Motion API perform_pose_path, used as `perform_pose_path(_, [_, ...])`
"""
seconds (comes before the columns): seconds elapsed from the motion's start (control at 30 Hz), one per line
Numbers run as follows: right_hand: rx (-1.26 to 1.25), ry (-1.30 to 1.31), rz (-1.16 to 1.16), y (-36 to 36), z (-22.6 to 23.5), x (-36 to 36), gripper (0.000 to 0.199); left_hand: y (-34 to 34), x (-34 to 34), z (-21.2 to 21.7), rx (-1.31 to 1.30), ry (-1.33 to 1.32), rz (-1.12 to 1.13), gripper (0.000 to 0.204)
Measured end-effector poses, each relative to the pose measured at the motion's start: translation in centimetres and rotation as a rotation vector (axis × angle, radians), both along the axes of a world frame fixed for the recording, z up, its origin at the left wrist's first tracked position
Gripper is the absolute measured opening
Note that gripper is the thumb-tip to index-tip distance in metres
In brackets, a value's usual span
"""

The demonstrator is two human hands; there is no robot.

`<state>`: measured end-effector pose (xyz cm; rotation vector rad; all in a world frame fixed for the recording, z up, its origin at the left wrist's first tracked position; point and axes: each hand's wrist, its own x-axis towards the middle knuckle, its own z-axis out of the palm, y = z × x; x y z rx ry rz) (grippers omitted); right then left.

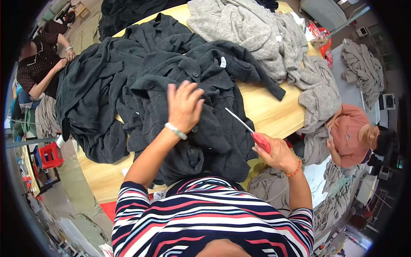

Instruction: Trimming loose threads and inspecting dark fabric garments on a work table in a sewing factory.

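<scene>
A dark charcoal buttoned garment (147, 105) lies rumpled in front of me, among other dark garments on the table. My left hand (185, 107) rests on it with fingers spread, near a round dark button (150, 85). To the right, my right hand (276, 153) is closed around the red handle of a tool (260, 141) with a long, thin metal shaft or blade. The tool's tip points up and left, over the dark cloth. I cannot make out its exact kind. A small white label (223, 62) shows on the dark cloth farther up.
Light grey knitwear (244, 34) is heaped at the far right of the wooden table (269, 112). One person (38, 70) handles dark cloth at the left; another (351, 130) holds grey cloth at the right. A red stool (50, 155) stands at the left.
</scene>
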<state>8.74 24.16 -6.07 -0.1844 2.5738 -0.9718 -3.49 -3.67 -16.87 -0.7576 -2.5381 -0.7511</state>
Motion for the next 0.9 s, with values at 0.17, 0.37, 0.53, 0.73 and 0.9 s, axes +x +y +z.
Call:
perform_pose_path(0.17, [0.075, -0.085, 0.176, -2.2, 0.9, -1.2, 0.041, -3.6, 1.9, -3.6, -0.094, -0.158, 0.159, 0.04])
perform_pose_path(0.37, [0.179, 0.03, 0.31, -6.8, 0.7, -4.9, 0.039, -5.7, -1.7, -4.7, 0.598, -0.438, 0.128, 0.029])
perform_pose_path(0.53, [0.247, 0.027, 0.318, -8.4, 1.6, -4.6, 0.04, -9.0, -2.2, -7.0, 0.047, -0.346, 0.406, 0.043])
perform_pose_path(0.73, [0.397, -0.115, 0.333, -9.0, 3.4, -1.7, 0.034, -5.1, 0.7, -3.5, 0.035, -0.176, -0.031, 0.04])
perform_pose_path(0.9, [0.467, -0.251, 0.249, -6.4, 4.3, 4.3, 0.036, -2.7, 7.1, -2.1, -0.162, -0.266, -0.444, 0.038])
